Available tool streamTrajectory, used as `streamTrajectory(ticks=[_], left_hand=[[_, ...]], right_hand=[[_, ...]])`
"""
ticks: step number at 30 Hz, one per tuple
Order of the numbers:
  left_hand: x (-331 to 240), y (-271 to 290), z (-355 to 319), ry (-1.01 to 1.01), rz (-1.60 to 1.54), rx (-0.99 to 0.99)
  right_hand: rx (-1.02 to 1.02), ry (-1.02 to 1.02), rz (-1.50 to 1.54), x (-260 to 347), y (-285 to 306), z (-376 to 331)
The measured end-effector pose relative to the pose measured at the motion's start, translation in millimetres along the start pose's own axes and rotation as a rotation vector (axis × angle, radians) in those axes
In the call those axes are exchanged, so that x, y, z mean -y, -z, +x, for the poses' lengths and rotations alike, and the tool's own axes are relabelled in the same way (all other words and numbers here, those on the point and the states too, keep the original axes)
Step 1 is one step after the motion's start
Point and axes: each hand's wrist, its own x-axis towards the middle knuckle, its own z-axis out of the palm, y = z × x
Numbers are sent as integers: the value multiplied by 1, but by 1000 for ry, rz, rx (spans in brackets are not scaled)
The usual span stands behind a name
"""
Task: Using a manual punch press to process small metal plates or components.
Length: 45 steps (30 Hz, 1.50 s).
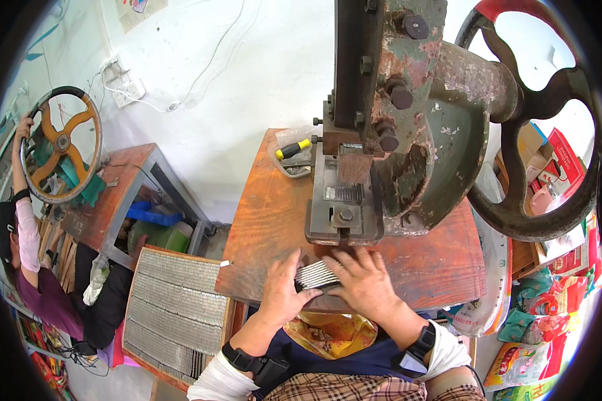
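A small bundle of thin silvery metal strips [319, 275] lies at the front of the wooden bench top, between my two hands. My left hand [282, 289] grips its left end, thumb on the near side and fingers on the far side. My right hand [369, 286] closes on the right end, its fingers partly covering the strips. Just beyond my fingers stands a heavy hand press [428, 127] with worn green paint. Its metal die base [346, 215] holds a bolt and a ribbed slot. Both wrists wear black bands.
A large handwheel [515, 127] juts out at the press's right. A yellow-black screwdriver [293, 149] lies in a plastic tray behind the bench. A board with rows of metal strips [174, 314] is at the left. Farther left, another person [30, 267] holds a second handwheel [62, 142].
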Motion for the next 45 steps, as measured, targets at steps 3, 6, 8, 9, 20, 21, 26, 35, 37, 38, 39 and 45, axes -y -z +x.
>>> streamTrajectory(ticks=[3, 6, 8, 9, 20, 21, 26, 35, 37, 38, 39, 45], left_hand=[[-15, 6, 6, -124, 245, 5], [-26, -13, 15, -232, 525, 27], [-26, -23, 21, -236, 569, 16], [-23, -25, 22, -237, 574, 22], [-9, 13, -49, 661, -1768, 293], [-2, 13, -63, 661, -1703, 366], [44, -57, -102, 830, -477, 698], [87, -22, -147, 396, -42, 47], [73, 40, -164, 405, 236, -236], [98, 68, -196, 352, 493, -363], [124, 94, -232, 486, 583, -431], [117, 131, -293, 613, 793, -200]], right_hand=[[-47, -64, 109, -19, 7, -18], [-157, -115, 203, -28, 7, -38], [-258, -152, 331, -29, 7, -41], [-260, -157, 337, -29, 8, -40], [-331, -147, 440, -40, 7, -48], [-334, -146, 463, -39, 8, -49], [-228, -77, 609, -28, 21, -68], [-159, 87, 486, 0, 4, -107], [-230, 214, 245, 6, -23, -125], [-240, 253, 288, 10, -34, -128], [-199, 275, 333, 12, -46, -132], [71, 268, 583, 25, -95, -121]])
